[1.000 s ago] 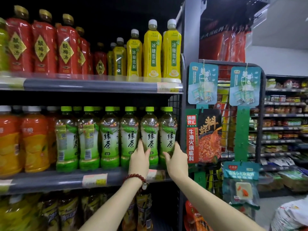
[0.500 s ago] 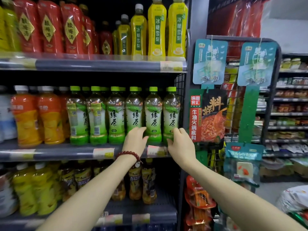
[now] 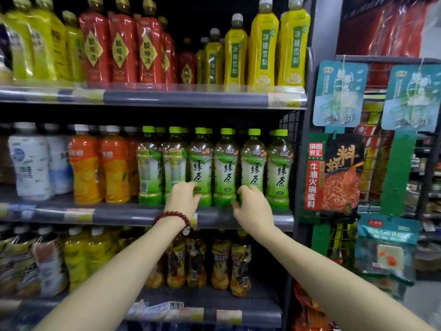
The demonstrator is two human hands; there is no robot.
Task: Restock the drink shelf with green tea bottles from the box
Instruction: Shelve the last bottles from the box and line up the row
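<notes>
Several green tea bottles (image 3: 225, 168) with green caps stand upright in a row along the front of the middle shelf (image 3: 133, 215). My left hand (image 3: 182, 199), a red bead bracelet on its wrist, curls its fingers round the base of the third bottle (image 3: 200, 163) from the left. My right hand (image 3: 254, 206) grips the base of the fifth bottle (image 3: 253, 161), thumb on the bottle's left side. Between the two hands stands one bottle that neither touches. No box is in view.
Orange juice bottles (image 3: 100, 168) and white bottles (image 3: 31, 163) stand left of the tea. Red bottles (image 3: 119, 51) and yellow bottles (image 3: 262, 48) fill the shelf above, darker bottles (image 3: 219, 263) the one below. A rack of hanging seasoning packets (image 3: 338, 173) stands close on the right.
Both hands have slid about one bottle to the left along the row and down to the bottle bases. The view has shifted left and lower.
</notes>
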